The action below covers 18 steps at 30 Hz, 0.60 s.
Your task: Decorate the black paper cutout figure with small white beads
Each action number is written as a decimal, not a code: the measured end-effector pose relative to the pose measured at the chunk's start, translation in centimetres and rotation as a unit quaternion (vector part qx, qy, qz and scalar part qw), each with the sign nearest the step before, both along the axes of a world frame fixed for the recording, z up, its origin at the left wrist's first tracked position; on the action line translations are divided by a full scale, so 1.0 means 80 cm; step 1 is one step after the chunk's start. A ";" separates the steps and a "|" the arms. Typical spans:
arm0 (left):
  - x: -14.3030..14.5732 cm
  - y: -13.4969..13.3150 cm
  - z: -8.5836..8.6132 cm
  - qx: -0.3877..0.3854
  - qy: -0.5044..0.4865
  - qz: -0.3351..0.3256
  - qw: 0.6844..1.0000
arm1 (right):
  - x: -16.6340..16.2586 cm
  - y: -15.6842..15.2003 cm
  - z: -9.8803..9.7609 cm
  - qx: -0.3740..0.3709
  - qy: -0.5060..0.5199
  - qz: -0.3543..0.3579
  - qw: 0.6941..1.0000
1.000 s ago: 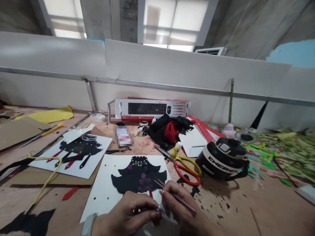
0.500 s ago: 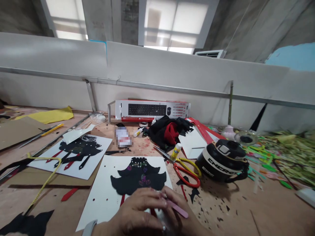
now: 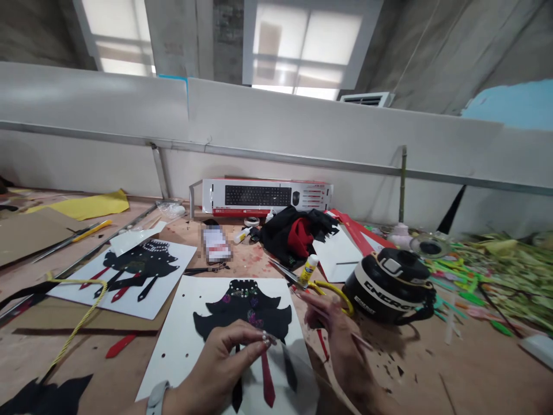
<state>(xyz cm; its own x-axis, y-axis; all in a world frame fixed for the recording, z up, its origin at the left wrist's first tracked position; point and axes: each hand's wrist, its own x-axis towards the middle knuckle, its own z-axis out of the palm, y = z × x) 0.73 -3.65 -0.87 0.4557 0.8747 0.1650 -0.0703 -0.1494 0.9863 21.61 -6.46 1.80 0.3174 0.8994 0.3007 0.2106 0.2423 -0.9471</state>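
There are two hands (image 3: 224,356) (image 3: 339,329), two decorated sheets (image 3: 185,323) (image 3: 166,288), one jug (image 3: 384,291).

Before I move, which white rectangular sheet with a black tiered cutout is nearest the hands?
The white rectangular sheet below the left hand, its black tiered cutout marked with purple; the other white sheet lies farther left, partly under a white slip.

the black cutout (image 3: 228,311) looks matt, the white sheet (image 3: 181,331) smooth.

"ENERGY" on the white-banded black jug (image 3: 386,288)
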 end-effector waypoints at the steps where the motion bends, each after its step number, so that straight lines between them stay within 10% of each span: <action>1: 0.000 0.001 -0.002 -0.028 0.007 0.007 1.000 | 0.000 -0.001 0.001 0.000 0.036 -0.002 0.999; 10: 0.002 0.008 -0.005 -0.059 -0.012 0.028 0.998 | -0.015 -0.022 0.007 -0.106 0.113 0.136 0.979; 18: -0.004 0.008 -0.001 0.067 0.026 0.034 0.997 | -0.011 -0.016 0.006 -0.113 0.085 0.163 0.977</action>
